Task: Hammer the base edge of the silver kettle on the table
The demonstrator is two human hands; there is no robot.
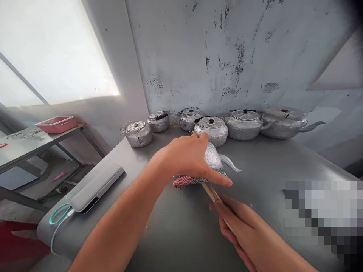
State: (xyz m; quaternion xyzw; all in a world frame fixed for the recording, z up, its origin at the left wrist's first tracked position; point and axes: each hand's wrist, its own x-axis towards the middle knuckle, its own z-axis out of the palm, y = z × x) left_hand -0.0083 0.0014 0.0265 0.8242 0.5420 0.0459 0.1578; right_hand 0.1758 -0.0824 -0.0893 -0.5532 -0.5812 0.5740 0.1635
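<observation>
Across the upper middle of the frame, six dented silver metal kettles with lids [244, 126] line the back of a smooth grey table [170, 234], just behind the work; at left lie a flat grey rounded case [95, 187] with a teal loop and a white cable [56, 234], and, farther up on a side table [17, 151], a pink plastic basin [64, 126]; the lower right corner is pixelated; the left hand [188, 155] drapes over the task kettle, thumb stretched out rightward, though whether its fingers grip cannot be told; the right hand [234, 221], at lower centre-right, is closed around a pale wooden handle [210, 192]; the small crinkled silver metal kettle [213, 156] sits at centre, mostly hidden by the hand, its curved spout [231, 164] pointing right, with red-and-white and green-and-white cord wrapping [185, 181] along its near side.
</observation>
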